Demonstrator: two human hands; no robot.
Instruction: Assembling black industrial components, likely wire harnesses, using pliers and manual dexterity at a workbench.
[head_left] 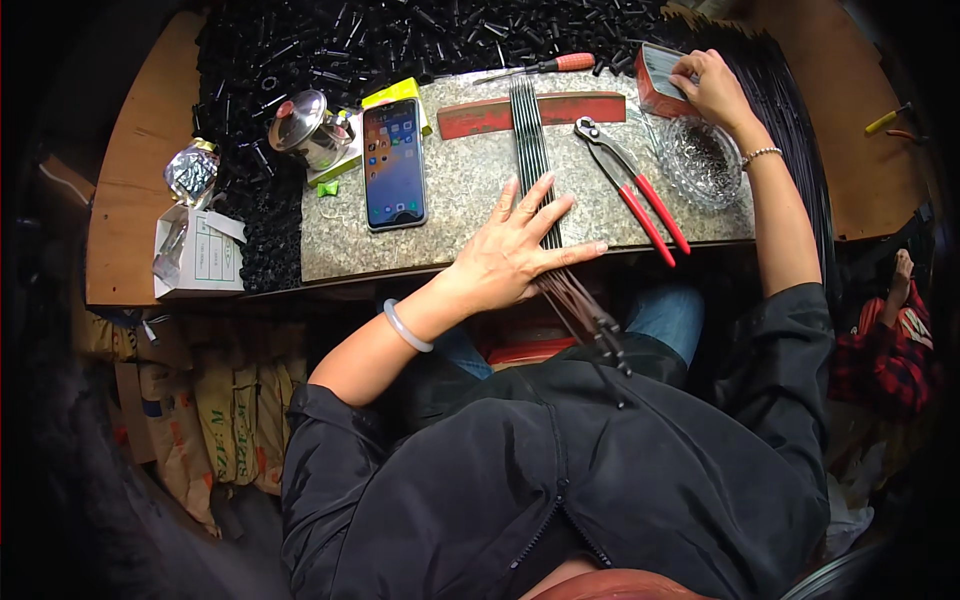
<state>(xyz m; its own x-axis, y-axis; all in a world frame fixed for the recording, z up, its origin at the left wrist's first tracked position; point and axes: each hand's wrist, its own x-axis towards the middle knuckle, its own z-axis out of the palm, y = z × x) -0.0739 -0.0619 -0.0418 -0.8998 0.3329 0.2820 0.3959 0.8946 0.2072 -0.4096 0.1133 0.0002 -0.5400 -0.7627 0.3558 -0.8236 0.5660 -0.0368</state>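
Observation:
My left hand (515, 240) lies flat with spread fingers across a bundle of thin dark rods (527, 130). The rods rest over a red bar (470, 118) on the speckled stone slab, and their dark knobbed ends hang past the front edge toward my lap. At the back right, the fingers of my right hand (712, 88) are bent and pinched together at the top of a small red box (660, 84); anything between them is hidden. Just below that hand sits a clear glass bowl (700, 160) of small metal bits. Red-handled pliers (632, 190) lie between the rods and the bowl.
A phone (394, 165) lies on the slab's left, beside a lidded metal pot (312, 130). Behind are a red-handled screwdriver (570, 63) and heaped black parts (430, 35). A white carton (200, 255) stands at the table's left edge. Someone in a plaid sleeve (870, 365) is at far right.

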